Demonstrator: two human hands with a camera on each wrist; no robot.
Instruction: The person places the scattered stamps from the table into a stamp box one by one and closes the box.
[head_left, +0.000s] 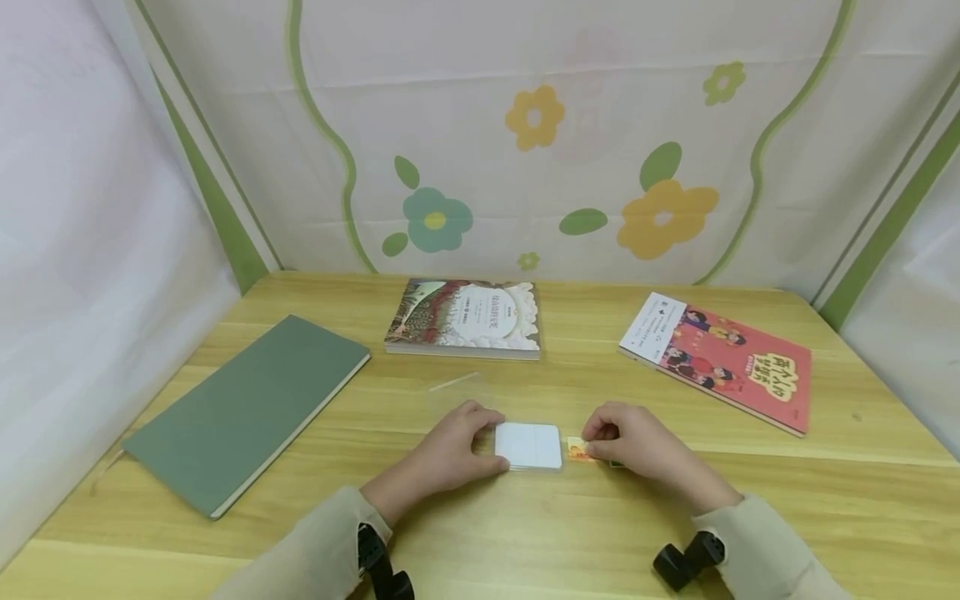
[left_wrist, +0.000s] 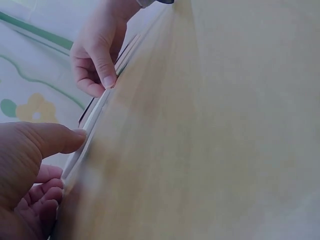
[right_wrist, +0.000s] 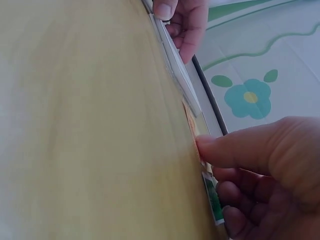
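My left hand (head_left: 453, 450) grips a small stack of white cards (head_left: 527, 445) by its left end, thumb at the near corner and fingers at the far one. The stack lies flat on the table, its layered edge visible in the right wrist view (right_wrist: 172, 60). Just right of it, my right hand (head_left: 637, 440) pinches a small orange picture card (head_left: 577, 450) between thumb and fingers. Beneath those fingers a green card (right_wrist: 214, 202) lies partly hidden. A thin clear plastic sleeve or sheet (head_left: 454, 383) lies beyond the left hand.
On the wooden table (head_left: 510, 550), a green hardcover book (head_left: 247, 408) lies at the left. An illustrated book (head_left: 465, 321) sits at the back, a red picture book (head_left: 735, 358) at the right. A flowered curtain (head_left: 480, 108) hangs behind.
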